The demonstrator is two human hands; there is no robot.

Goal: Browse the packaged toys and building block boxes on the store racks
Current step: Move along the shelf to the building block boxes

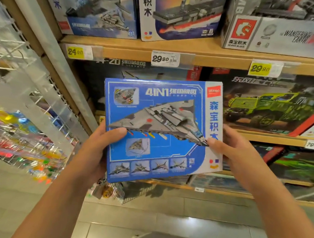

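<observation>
A blue box (160, 131) of building blocks is held up at the centre of the frame, in front of wooden store shelves (198, 54). A grey jet model is pictured on its face, with "4IN1" printed near the top and four small jet pictures along the bottom edge. The box is gripped at its left edge by the left hand (98, 147), with the thumb laid across the front. The right edge is gripped by the right hand (233, 147), whose thumb is pressed on the front near the jet's nose. Both forearms are seen rising from the bottom of the frame.

Across the top of the frame, a jet box (91, 3), a warship box (180, 12) and a grey box (284, 25) are stood side by side on the upper shelf. Price tags (166, 58) reading 24.90, 29.90 and 29.90 are fixed to that shelf's front edge. At centre right, behind the held box, a box with a green truck (271, 106) is shelved. At the left, small colourful packets (19, 138) are hung on a white wire rack (9, 51); they are blurred. Pale floor tiles (159, 226) are seen below.
</observation>
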